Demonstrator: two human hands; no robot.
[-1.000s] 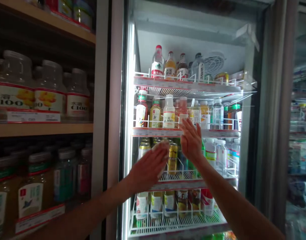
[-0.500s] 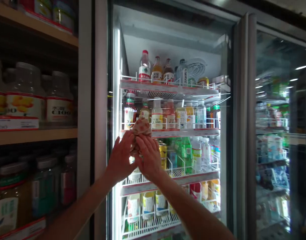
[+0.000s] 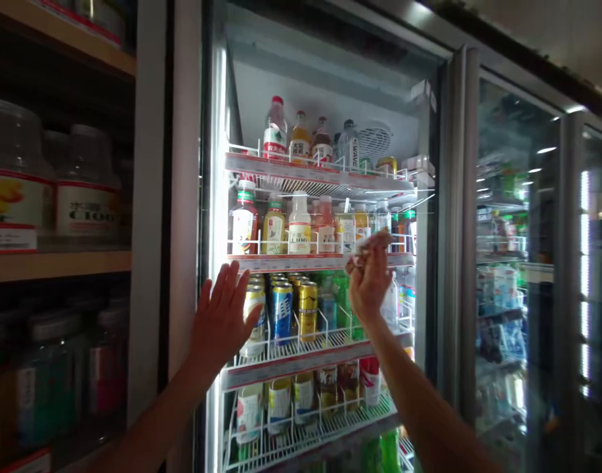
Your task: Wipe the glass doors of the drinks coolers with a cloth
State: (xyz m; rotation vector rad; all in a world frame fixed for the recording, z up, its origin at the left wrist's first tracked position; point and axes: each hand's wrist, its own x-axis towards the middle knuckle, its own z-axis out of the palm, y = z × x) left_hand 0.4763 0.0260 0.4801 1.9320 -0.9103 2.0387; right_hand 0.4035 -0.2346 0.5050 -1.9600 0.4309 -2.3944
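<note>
My right hand [image 3: 371,282] is closed round a bunched, patterned cloth [image 3: 367,253] in front of the drinks fridge, at the height of its second shelf. The cloth seems to lie against the glass door [image 3: 325,72], and part of it hides bottles behind. To the left, my left hand [image 3: 225,312] is raised with its fingers spread and holds nothing. Its palm faces the glass near the left door frame; whether it touches the pane I cannot tell. Behind the glass near it stand a blue can [image 3: 281,312] and a gold can [image 3: 308,309].
A wooden shelf [image 3: 59,266] with large bottles [image 3: 86,190] stands close on the left. The fridge's metal frame [image 3: 182,197] lies between. Further glass doors [image 3: 520,151] continue on the right. Bottles and cans fill several wire shelves [image 3: 291,358] inside the fridge.
My hands have parted. The right hand has carried the cloth to the right across the glass, while the left hand has let go, opened and shifted slightly left. The view has turned slightly right.
</note>
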